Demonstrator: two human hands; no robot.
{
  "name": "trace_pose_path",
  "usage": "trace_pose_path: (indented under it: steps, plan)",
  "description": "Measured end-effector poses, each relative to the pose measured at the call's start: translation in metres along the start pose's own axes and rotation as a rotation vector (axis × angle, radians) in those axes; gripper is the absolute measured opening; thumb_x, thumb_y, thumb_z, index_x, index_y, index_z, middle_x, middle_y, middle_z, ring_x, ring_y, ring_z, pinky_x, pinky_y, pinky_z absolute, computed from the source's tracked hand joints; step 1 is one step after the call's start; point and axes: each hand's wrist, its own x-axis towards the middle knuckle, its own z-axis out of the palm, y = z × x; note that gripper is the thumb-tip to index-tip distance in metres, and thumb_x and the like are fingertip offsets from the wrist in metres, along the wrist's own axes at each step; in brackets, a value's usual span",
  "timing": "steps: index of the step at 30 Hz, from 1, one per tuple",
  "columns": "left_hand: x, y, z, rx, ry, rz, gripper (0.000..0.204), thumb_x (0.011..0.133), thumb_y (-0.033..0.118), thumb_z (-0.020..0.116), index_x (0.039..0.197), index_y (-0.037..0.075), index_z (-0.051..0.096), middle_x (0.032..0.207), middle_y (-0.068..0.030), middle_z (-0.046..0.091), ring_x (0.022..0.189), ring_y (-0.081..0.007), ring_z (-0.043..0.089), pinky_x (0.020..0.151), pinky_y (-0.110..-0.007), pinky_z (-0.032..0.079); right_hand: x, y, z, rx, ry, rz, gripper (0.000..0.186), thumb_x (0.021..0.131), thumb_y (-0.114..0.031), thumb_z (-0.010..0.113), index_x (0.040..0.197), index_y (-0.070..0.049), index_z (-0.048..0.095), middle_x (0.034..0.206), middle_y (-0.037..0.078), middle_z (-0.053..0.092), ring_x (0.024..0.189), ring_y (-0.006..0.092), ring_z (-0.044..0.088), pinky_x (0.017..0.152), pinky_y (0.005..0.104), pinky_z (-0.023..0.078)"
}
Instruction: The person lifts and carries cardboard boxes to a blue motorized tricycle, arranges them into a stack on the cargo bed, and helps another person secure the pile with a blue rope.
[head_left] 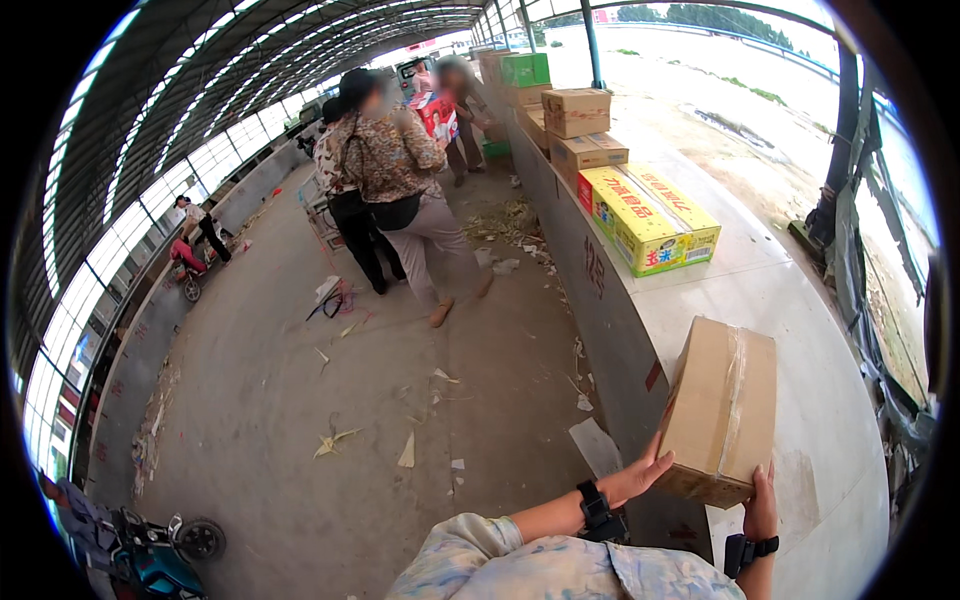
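Observation:
A plain brown cardboard box [708, 405], its top seam closed with clear tape, is at the near part of the white ledge [810, 395]. My left hand [640, 476] presses against its near left corner, thumb up along the side. On the near right side, my right hand [761, 508] grips the box with its fingers partly hidden. Between them the two hands hold the box; whether its underside touches the ledge I cannot tell. Black straps with small devices circle both my wrists.
Farther along the ledge lie a yellow printed carton [648, 220], brown boxes [577, 112] and a green box [525, 69]. Several people stand in the aisle, one holding a red carton [436, 116]. Scraps [335, 442] litter the floor. A motorcycle [165, 560] stands at lower left.

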Motion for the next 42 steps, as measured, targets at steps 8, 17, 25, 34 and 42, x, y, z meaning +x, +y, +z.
trace_pose_path:
  steps: [8, 17, 25, 34, 42]
  plan:
    - [-0.07, 0.003, -0.042, 0.02, 0.362, 0.153, 0.083, 0.091, 0.057, 0.043, 0.142, -0.001, 0.011, 0.144, -0.0174, 0.023, 0.135, -0.0226, 0.019, 0.11, -0.035, 0.018, -0.004, -0.005, 0.09, -0.043, -0.176, 0.086, 0.058, 0.095, -0.033, 0.041, 0.146, -0.014, 0.02, 0.141, 0.007, 0.036, 0.129, 0.0216, 0.035, 0.1, 0.0387, 0.034]
    - [-0.124, 0.008, -0.077, 0.03, 0.954, 0.284, 0.065, 0.093, 0.048, 0.045, 0.137, 0.003, 0.03, 0.133, -0.0163, 0.043, 0.12, -0.0223, 0.042, 0.102, -0.034, 0.032, 0.046, 0.043, 0.125, -0.298, -0.507, 0.178, 0.06, 0.091, -0.026, 0.047, 0.144, -0.012, 0.022, 0.144, 0.012, 0.031, 0.13, 0.0269, 0.034, 0.104, 0.0407, 0.031]
    - [-0.165, -0.005, -0.058, 0.121, 1.381, 0.382, 0.072, 0.087, 0.036, 0.059, 0.144, 0.009, 0.024, 0.139, -0.018, 0.039, 0.129, -0.0303, 0.037, 0.104, -0.038, 0.031, 0.081, 0.014, 0.215, -0.434, -0.727, 0.584, 0.067, 0.089, -0.043, 0.054, 0.14, -0.005, 0.031, 0.135, 0.015, 0.04, 0.122, 0.0288, 0.037, 0.099, 0.0399, 0.032]
    - [-0.254, -0.008, 0.057, -0.141, 1.516, 0.413, 0.081, 0.082, 0.023, 0.062, 0.147, 0.011, 0.013, 0.148, -0.0132, 0.02, 0.137, -0.0236, 0.019, 0.111, -0.037, 0.018, 0.017, 0.062, 0.217, -0.064, -1.303, 0.541, 0.066, 0.093, -0.04, 0.048, 0.147, -0.019, 0.016, 0.146, 0.006, 0.029, 0.13, 0.0243, 0.033, 0.101, 0.0433, 0.034]
    - [-0.346, -0.046, 0.137, -0.079, 1.558, 0.487, 0.087, 0.079, 0.024, 0.064, 0.147, 0.011, 0.01, 0.148, -0.0137, 0.015, 0.139, -0.0258, 0.013, 0.112, -0.04, 0.015, -0.101, 0.063, 0.213, -0.095, -1.411, 0.519, 0.066, 0.093, -0.039, 0.049, 0.147, -0.019, 0.017, 0.146, 0.005, 0.029, 0.131, 0.0245, 0.032, 0.102, 0.0447, 0.033]
